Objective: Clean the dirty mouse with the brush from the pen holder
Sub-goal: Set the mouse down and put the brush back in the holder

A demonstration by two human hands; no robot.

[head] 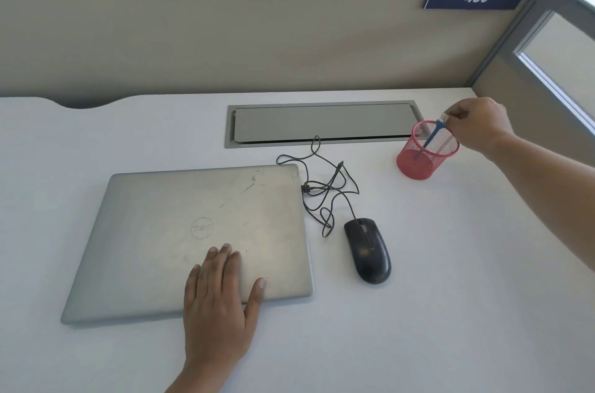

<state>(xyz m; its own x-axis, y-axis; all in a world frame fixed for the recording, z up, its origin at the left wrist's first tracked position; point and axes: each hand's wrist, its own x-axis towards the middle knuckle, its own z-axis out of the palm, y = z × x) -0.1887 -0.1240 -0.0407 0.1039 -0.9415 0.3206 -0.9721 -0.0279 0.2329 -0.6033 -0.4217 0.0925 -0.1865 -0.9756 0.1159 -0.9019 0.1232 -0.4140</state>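
Left hand flat on laptop; right hand pinches brush in pen holder.

Our left hand lies flat, fingers straight, near the tabletop's front edge. Our right hand reaches toward the far right corner, fingertips pinching the brush top.

Your right hand covers the top of the brush above the pen holder, and the red mesh veils its lower end, so you cannot tell which end carries bristles. Far left of the pen holder, your left hand hides part of the near edge of the laptop.
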